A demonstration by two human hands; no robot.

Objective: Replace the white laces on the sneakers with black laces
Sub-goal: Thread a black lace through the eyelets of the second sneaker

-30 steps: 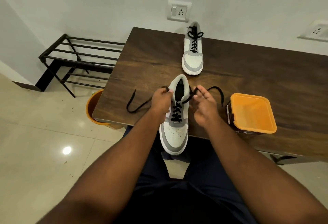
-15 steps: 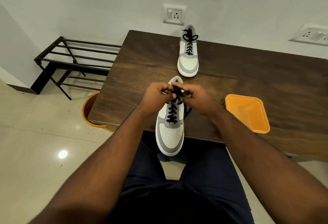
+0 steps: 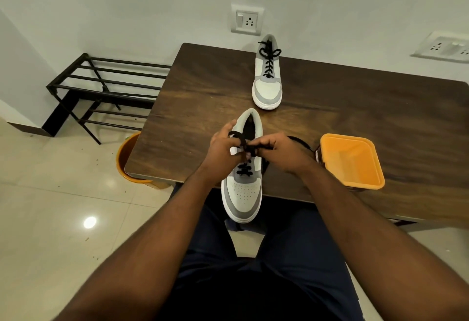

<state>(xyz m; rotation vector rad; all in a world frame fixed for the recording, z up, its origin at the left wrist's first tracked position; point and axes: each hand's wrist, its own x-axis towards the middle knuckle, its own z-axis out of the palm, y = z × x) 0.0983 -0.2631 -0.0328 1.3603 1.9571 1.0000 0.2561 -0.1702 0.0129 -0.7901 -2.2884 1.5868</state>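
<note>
A left hand and right hand each pinch the black lace above a grey-and-white sneaker overhanging a wooden table's near edge; the second sneaker, already laced black, stands beyond.

Bare forearms, no sleeves in view, dark navy trousers

grey/white sneakers w/ black laces, dark wood-grain table, orange tub

left hand, right hand, fingers curled, pinching, nearly touching
</note>
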